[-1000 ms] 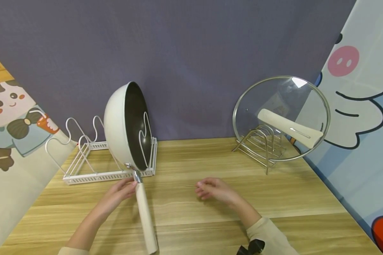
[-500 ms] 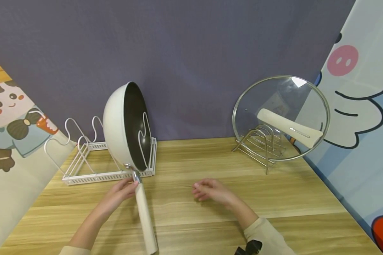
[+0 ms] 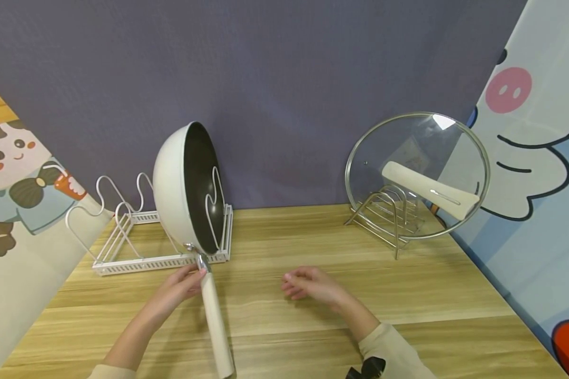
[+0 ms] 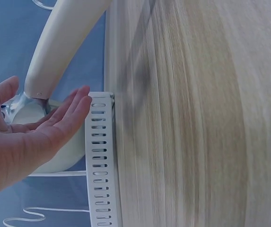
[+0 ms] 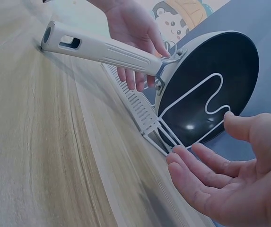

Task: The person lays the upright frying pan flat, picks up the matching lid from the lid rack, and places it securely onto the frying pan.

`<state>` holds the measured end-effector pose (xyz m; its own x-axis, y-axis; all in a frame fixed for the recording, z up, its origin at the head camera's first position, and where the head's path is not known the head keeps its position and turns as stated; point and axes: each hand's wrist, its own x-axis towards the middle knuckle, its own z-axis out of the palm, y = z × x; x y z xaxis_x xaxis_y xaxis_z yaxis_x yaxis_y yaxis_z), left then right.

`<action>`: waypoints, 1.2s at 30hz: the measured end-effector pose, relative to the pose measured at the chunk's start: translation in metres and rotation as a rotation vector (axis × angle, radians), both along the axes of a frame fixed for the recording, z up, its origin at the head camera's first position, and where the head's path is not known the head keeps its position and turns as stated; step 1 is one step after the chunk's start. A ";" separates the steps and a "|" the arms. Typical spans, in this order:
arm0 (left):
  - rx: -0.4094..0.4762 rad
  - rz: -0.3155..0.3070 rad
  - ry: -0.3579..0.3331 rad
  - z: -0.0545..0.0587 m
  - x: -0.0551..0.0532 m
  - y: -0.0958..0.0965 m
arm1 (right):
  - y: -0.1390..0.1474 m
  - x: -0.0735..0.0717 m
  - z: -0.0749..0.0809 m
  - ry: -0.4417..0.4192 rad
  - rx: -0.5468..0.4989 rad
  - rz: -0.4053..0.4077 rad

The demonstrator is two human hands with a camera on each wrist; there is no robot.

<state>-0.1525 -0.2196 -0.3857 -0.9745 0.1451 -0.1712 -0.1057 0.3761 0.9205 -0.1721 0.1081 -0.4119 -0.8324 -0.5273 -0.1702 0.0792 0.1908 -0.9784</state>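
A wok (image 3: pixel 173 184), white outside and dark inside, stands on its side in the white wire rack (image 3: pixel 147 264), its long cream handle (image 3: pixel 216 326) slanting toward the person. Beside the handle's metal neck is my left hand (image 3: pixel 173 289); its fingers (image 4: pixel 62 120) are extended and the thumb is apart from them. Whether a fingertip touches the neck I cannot tell. My right hand (image 3: pixel 313 286) hovers over the wooden table to the right of the handle, fingers loosely bent, holding nothing. In the right wrist view its palm (image 5: pixel 249 189) faces the wok.
At the back right, a glass lid (image 3: pixel 379 137) with a cream handle leans upright in a small metal rack (image 3: pixel 389 231). A dark grey partition (image 3: pixel 284 95) stands behind the table (image 3: pixel 275 337). Cartoon-printed panels (image 3: pixel 540 221) flank both sides.
The right hand has drifted slightly left toward the wok handle. The left hand, wok and lid look the same, apart from a tiny shift of the whole view.
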 end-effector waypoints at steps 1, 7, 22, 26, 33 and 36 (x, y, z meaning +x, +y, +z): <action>0.003 0.001 -0.002 0.000 0.000 0.000 | -0.001 0.000 0.000 -0.001 -0.001 0.001; 0.009 0.011 -0.013 0.000 0.000 0.002 | -0.006 0.000 -0.002 -0.008 -0.001 -0.007; 0.066 -0.034 -0.031 -0.001 -0.002 0.004 | -0.016 0.003 -0.001 -0.010 0.003 -0.007; 0.083 -0.034 -0.037 -0.002 -0.002 0.005 | -0.018 0.003 -0.002 -0.011 0.007 -0.002; 0.111 -0.025 -0.058 -0.003 -0.003 0.006 | -0.023 0.003 -0.002 -0.015 -0.003 0.004; 0.119 -0.018 -0.068 -0.003 -0.004 0.007 | -0.025 0.003 -0.002 -0.020 -0.009 -0.001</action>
<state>-0.1561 -0.2129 -0.3887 -0.9585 0.1852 -0.2169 -0.1633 0.2670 0.9498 -0.1690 0.0829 -0.4134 -0.8296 -0.5280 -0.1816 0.0987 0.1814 -0.9784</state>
